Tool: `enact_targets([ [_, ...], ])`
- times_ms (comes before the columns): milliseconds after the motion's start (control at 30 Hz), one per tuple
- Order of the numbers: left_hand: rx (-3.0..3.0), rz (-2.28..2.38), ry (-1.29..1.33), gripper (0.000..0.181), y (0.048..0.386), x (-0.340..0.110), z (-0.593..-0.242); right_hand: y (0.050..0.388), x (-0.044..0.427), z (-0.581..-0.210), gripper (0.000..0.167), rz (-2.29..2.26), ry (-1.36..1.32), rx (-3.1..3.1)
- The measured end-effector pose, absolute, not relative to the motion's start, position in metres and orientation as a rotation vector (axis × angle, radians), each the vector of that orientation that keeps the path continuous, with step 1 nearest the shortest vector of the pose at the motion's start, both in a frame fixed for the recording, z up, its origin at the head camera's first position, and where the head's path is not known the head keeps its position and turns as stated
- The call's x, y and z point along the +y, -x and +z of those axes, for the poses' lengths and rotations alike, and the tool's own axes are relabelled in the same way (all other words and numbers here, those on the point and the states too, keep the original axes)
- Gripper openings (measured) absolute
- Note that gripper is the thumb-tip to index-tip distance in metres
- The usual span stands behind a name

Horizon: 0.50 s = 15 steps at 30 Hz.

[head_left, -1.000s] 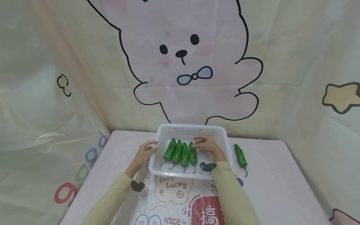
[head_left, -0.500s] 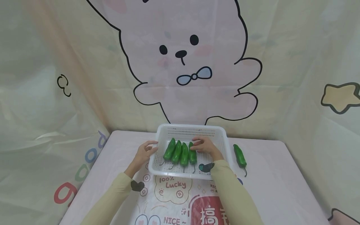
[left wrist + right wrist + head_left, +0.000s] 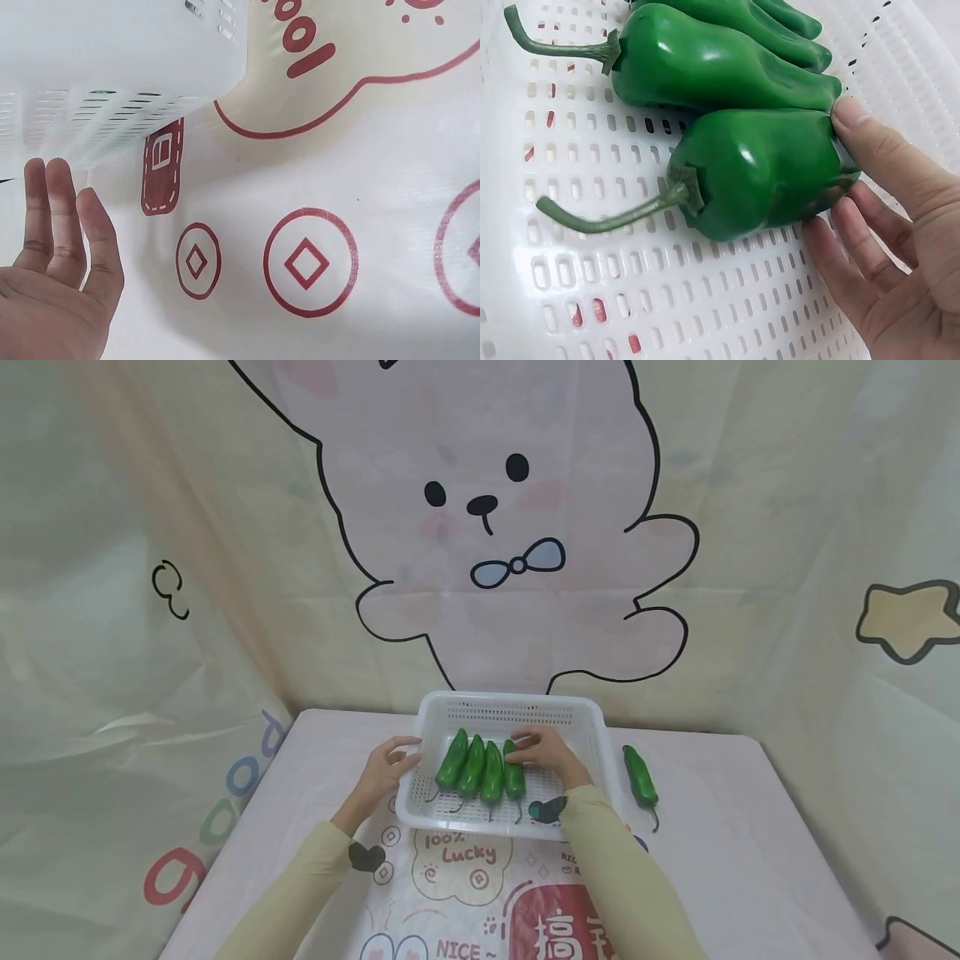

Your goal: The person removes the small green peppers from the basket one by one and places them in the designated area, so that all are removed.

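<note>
Several green peppers (image 3: 492, 772) lie side by side in a white plastic basket (image 3: 480, 828), tips away from me and stems toward me. My right hand (image 3: 546, 752) is inside the basket at the rightmost pepper (image 3: 757, 169). In the right wrist view, its thumb (image 3: 851, 112) and fingers lie on opposite sides of that pepper's tip, pinching it. Outside the basket, my left hand (image 3: 383, 768) is at the left wall. The left wrist view shows its fingers (image 3: 64, 217) fairly straight, close to the slotted wall; whether they touch it is hard to tell.
One more green pepper (image 3: 641, 777) lies on the table to the right of the basket. A white cloth with red printed drawings (image 3: 468, 893) covers the table (image 3: 750, 852). Behind it hangs a backdrop (image 3: 480, 627) with a cartoon bear.
My right hand has shifted very slightly left and closer to the tip of the rightmost pepper. The left hand, the basket and the peppers look unmoved.
</note>
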<state>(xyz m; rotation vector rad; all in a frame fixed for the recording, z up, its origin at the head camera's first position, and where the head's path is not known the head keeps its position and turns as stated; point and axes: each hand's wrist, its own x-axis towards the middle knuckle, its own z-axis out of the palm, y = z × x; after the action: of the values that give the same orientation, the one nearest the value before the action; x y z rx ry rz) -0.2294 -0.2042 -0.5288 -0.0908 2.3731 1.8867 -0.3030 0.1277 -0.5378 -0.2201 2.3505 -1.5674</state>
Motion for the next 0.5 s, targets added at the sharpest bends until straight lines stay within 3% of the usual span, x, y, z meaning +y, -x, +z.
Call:
enact_targets([
  [500,2.353,1.895,0.096,0.039,0.2305,-0.2042,-0.5303,0.3036,0.1294,-0.5426,0.049,-1.573,0.223,2.362],
])
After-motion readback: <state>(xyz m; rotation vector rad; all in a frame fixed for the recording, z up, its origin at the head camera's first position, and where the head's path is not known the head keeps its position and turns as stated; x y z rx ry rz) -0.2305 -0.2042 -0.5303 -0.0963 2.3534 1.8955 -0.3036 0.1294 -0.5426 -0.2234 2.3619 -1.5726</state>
